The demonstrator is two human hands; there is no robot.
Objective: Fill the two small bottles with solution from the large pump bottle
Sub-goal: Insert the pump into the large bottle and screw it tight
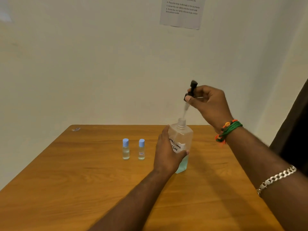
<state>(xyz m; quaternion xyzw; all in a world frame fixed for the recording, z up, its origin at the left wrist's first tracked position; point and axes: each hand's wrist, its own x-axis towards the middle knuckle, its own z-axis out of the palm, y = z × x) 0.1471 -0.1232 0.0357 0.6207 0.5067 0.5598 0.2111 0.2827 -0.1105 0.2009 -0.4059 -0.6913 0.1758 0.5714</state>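
Observation:
The large clear bottle (182, 139) with a handwritten white label and pale blue liquid stands on the wooden table (83, 189), gripped around its body by my left hand (166, 152). Its neck is uncovered. My right hand (210, 104) holds the black pump head (191, 90) lifted above the neck, its clear dip tube (185, 110) still reaching down into the opening. Two small clear bottles with blue caps stand upright to the left: one (125, 149) further left, the other (141, 150) with a small label. Both are capped and hold clear liquid.
The table backs against a plain wall. A printed instruction sheet (182, 12) hangs on the wall above. A small shiny scrap (76, 129) lies at the table's far left corner. A dark curtain (293, 139) hangs at the right edge.

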